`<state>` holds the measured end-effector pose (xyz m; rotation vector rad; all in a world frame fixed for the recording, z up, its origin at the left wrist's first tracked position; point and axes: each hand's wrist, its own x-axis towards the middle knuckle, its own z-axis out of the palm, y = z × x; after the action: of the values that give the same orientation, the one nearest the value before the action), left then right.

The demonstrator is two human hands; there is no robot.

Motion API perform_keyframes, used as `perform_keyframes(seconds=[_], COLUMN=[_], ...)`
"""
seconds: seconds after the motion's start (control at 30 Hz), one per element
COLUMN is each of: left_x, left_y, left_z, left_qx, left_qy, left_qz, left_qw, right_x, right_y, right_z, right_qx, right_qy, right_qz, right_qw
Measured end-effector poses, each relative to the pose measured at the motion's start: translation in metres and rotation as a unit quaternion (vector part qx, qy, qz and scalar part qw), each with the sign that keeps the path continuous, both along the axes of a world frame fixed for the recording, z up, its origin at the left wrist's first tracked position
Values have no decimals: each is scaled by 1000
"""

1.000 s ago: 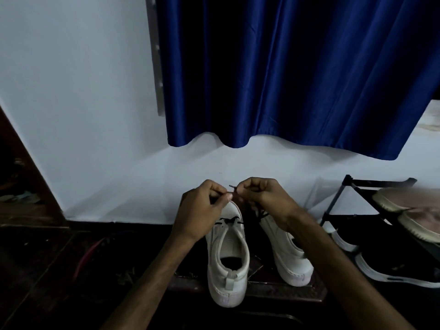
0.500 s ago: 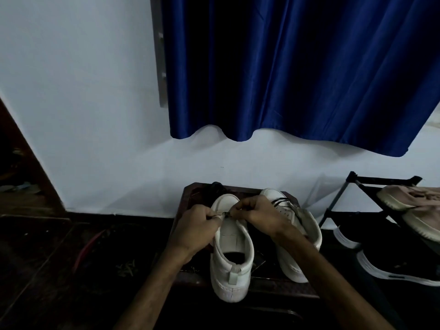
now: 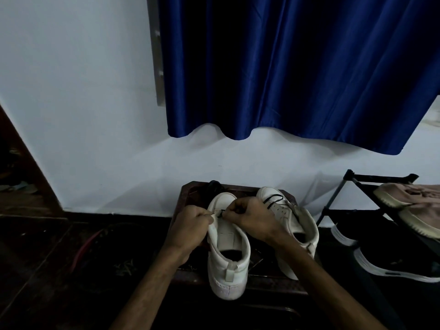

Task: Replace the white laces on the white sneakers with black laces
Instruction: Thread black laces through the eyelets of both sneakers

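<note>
— Black lace: where is it?
— A short end shows between the two hands, over the front eyelets of the near sneaker. That shoe stands heel toward the camera on a dark wooden stool.
— And the fingers?
— The left hand presses thumb and forefinger together, seemingly on the near sneaker's eyelet edge. The right hand curls its fingers and pinches the lace end.
— How far along?
— Early on this shoe, I judge, as its tongue lies bare. The second sneaker, just beside it, carries a second lace only near the toe. No white laces are in sight, so removal looks done. Most threading remains.
</note>
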<state>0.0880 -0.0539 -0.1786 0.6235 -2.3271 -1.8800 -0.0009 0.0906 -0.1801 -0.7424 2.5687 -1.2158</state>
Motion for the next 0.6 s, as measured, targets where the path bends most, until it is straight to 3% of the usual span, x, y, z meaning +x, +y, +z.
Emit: perform_keyframes(seconds=[0.27,0.4,0.6], left_x=[1,0,-6], left_y=[3,6,18], left_z=[-2,-9,-21], left_qx=[-22,91,-76], left_qy=[14,24,52], left_qz=[4,29,68], left_qw=[1000,995,993], right_x=[2,0,8], right_y=[-9,-5,5], right_z=[0,6,14], right_qx=[37,45,89], right_qy=[87,90,96], right_qz=[27,46,34], right_qw=[995,994,991])
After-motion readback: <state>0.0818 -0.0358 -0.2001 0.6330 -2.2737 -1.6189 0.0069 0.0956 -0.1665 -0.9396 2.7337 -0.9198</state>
